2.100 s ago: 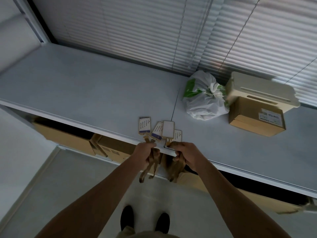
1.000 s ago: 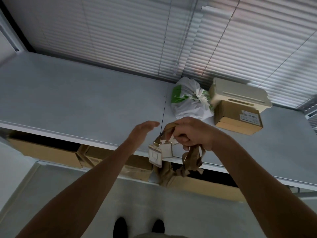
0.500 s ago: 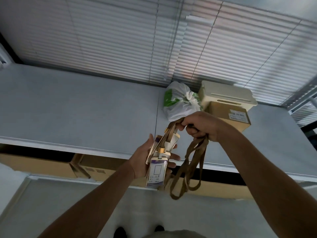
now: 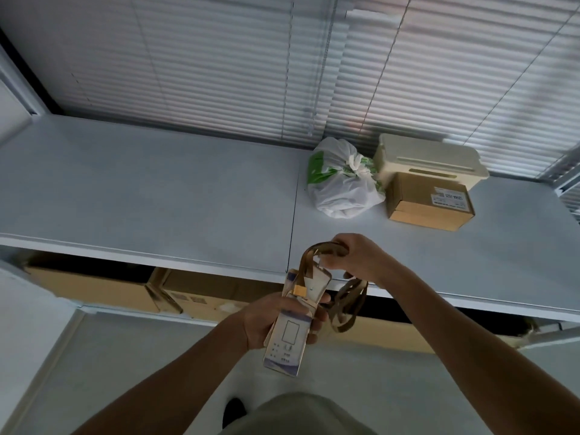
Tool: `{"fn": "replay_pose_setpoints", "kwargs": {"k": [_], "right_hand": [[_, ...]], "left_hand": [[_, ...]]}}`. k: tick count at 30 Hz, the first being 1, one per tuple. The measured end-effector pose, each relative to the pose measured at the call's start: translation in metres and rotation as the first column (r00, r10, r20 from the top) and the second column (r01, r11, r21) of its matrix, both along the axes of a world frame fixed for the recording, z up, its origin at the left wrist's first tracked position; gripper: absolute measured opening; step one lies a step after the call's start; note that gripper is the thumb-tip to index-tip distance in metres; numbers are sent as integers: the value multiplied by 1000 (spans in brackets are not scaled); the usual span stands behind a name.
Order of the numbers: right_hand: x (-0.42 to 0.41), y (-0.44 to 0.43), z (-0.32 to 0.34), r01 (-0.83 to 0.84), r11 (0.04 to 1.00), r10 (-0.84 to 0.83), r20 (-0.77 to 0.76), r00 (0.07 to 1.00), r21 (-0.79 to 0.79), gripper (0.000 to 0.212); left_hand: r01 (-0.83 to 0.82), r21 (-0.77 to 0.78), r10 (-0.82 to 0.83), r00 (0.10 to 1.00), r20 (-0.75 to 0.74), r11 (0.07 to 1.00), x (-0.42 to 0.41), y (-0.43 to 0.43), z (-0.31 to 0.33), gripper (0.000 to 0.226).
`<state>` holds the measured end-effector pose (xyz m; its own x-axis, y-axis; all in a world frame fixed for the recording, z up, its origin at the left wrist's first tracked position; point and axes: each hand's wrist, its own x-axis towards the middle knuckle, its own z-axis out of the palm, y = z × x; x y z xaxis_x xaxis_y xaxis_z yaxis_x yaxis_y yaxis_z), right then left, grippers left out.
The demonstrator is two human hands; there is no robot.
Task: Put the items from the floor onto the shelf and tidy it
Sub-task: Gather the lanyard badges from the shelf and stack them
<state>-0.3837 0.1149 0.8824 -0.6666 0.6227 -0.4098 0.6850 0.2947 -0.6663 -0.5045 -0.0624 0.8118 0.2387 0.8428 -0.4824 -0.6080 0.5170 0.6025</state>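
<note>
Head view. The left hand (image 4: 276, 321) is clenched around a stack of badges (image 4: 290, 335), held in front of the shelf (image 4: 157, 196) edge and above the floor, not resting on any surface. The right hand (image 4: 357, 257) grasps the brown lanyards (image 4: 346, 304): one strap arches from the top of the stack into the fist, and the remaining loops hang slack below the hand, just beside the stack. On the shelf, well apart from the hands, a bag (image 4: 342, 183) sits touching a cream bin (image 4: 430, 158), with a box (image 4: 430, 199) directly in front of the bin. More cartons (image 4: 201, 290) occupy the level below.

Step in hand, as judged: gathering the straps so the badges can be placed as one compact bundle.

Procedure:
- Keep the stack squared in the left hand; a loose grip would let the badges fan out.
- Wind or fold the slack around the stack with the right hand, leaving no loop hanging.
- Set the bundle flat on the bare shelf surface left of the bag, well back from the front edge.
</note>
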Motion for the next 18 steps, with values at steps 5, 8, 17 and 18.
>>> {"fn": "replay_pose_setpoints", "kwargs": {"k": [5, 8, 17, 18], "right_hand": [[0, -14, -21, -74, 997, 74, -38, 997, -11, 25], [-1, -14, -24, -175, 984, 175, -43, 984, -2, 27], [-3, -12, -29, -128, 991, 126, -33, 991, -41, 16], [2, -10, -30, -66, 998, 66, -8, 998, -1, 25]], "left_hand": [[-20, -79, 22, 1000, 21, 997, 1, -8, -4, 44], [19, -84, -14, 998, 69, 996, 1, -11, -4, 42], [-203, -134, 213, 975, 58, 970, 0, 2, 6, 31], [-239, -154, 244, 970, 9, 959, -3, 3, 6, 30]]}}
